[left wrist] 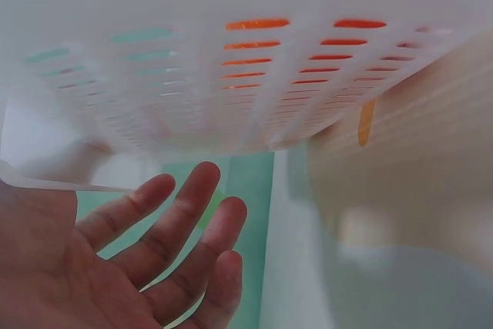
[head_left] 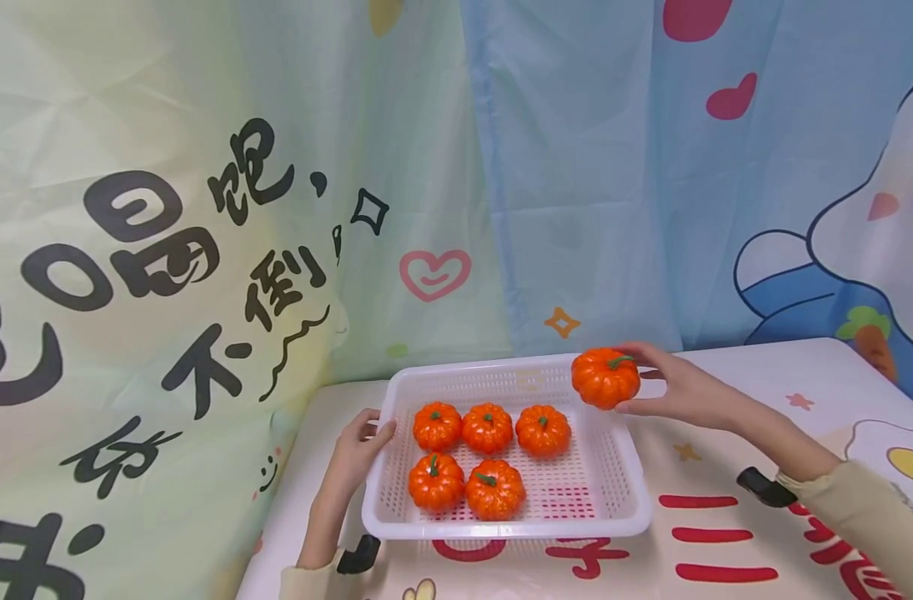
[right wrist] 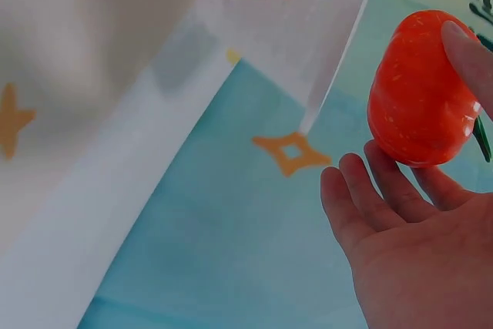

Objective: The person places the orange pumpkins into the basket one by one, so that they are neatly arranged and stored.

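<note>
A white plastic basket point(head_left: 501, 531) with slotted walls holds several small orange pumpkins point(head_left: 488, 428) with green stems, grouped toward its left side. At the basket's left rim is my left hand point(head_left: 357, 446), its thumb over the edge and the other fingers outside. The left wrist view shows those fingers point(left wrist: 192, 221) loosely bent beside the wall. My right hand point(head_left: 669, 392) holds another pumpkin point(head_left: 604, 379) above the back right corner of the basket. In the right wrist view, thumb and fingertips pinch this pumpkin point(right wrist: 420, 90) from opposite sides.
The basket is on a table with a white printed cloth point(head_left: 734, 467) bearing red marks and a fried-egg picture. Behind the table hangs a printed curtain point(head_left: 576, 167), and dark lettering covers its left part. Black bands point(head_left: 766, 487) sit at both wrists.
</note>
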Action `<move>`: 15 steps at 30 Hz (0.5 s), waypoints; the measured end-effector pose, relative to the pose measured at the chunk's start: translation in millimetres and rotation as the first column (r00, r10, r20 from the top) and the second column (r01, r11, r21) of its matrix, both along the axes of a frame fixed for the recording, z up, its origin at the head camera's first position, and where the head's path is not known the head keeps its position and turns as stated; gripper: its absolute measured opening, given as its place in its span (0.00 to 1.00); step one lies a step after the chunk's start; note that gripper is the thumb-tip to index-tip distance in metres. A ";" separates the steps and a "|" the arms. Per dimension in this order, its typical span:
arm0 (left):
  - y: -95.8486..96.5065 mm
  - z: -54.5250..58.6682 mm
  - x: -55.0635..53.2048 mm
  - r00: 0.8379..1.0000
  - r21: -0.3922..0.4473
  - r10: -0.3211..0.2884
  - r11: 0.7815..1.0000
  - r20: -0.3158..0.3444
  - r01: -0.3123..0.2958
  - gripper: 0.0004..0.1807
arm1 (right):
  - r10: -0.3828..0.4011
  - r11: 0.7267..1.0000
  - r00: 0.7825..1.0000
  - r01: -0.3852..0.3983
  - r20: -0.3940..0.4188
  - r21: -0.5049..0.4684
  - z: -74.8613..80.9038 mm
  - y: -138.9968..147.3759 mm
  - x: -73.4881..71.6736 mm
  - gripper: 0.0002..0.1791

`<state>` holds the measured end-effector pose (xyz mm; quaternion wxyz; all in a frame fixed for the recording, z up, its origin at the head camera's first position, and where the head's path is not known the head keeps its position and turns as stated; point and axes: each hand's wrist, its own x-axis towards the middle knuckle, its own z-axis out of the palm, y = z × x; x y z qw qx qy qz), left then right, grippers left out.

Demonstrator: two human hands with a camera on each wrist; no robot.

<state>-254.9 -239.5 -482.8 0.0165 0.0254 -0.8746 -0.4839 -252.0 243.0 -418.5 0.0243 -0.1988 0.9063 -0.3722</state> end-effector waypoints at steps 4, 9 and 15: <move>-0.3 0.7 0.2 1.000 0.005 -0.006 1.000 0.002 0.006 0.16 | 0.041 0.999 0.999 -0.041 0.022 -0.002 0.3 -16.3 -0.8 0.47; -0.7 0.9 1.0 1.000 0.008 -0.008 1.000 0.003 0.008 0.17 | 0.110 0.994 0.993 -0.110 0.050 0.000 -2.9 -33.7 1.0 0.46; -1.1 0.2 -0.3 1.000 0.009 -0.003 1.000 0.000 0.003 0.16 | 0.183 0.982 0.979 -0.186 0.088 0.028 -4.5 -50.4 4.1 0.44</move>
